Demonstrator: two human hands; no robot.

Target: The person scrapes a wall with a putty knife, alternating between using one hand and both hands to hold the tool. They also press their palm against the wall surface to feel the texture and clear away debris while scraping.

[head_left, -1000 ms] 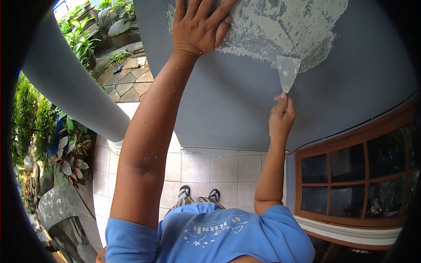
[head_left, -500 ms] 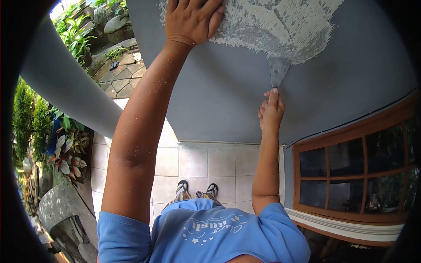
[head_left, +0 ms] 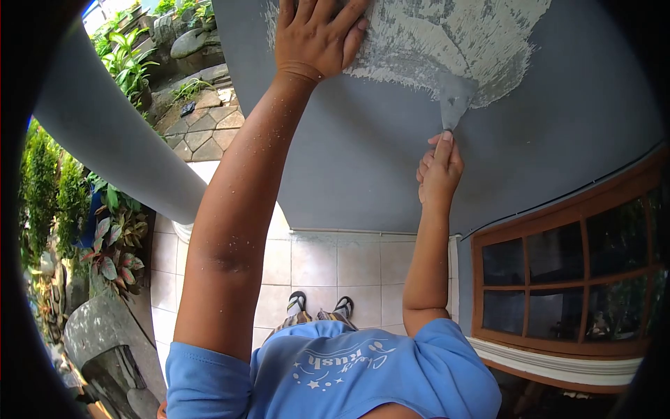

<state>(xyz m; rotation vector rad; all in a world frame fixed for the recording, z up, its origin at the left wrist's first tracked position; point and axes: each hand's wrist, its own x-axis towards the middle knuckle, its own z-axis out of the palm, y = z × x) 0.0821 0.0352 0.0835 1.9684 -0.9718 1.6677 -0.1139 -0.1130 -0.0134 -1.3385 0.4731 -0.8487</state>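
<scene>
My left hand (head_left: 315,38) lies flat with fingers spread on the grey wall (head_left: 363,160), at the left edge of a rough pale patch (head_left: 426,42). Light specks dot the left forearm. In my right hand (head_left: 441,167) is a putty knife (head_left: 457,101), its handle mostly hidden by the fingers, with the thumb lying along it. The blade points up and its wide edge overlaps the patch's lower border. Scraped streaks and bare grey areas show across the patch.
A wood-framed window (head_left: 569,272) stands at the right. A round grey column (head_left: 125,126) rises at the left, with plants (head_left: 125,63) and stones beyond it. Pale floor tiles (head_left: 314,255) lie below, where my sandalled feet stand.
The putty knife has moved up a little, its blade now farther over the patch. My left hand stays flat on the wall. The whole view has shifted slightly.
</scene>
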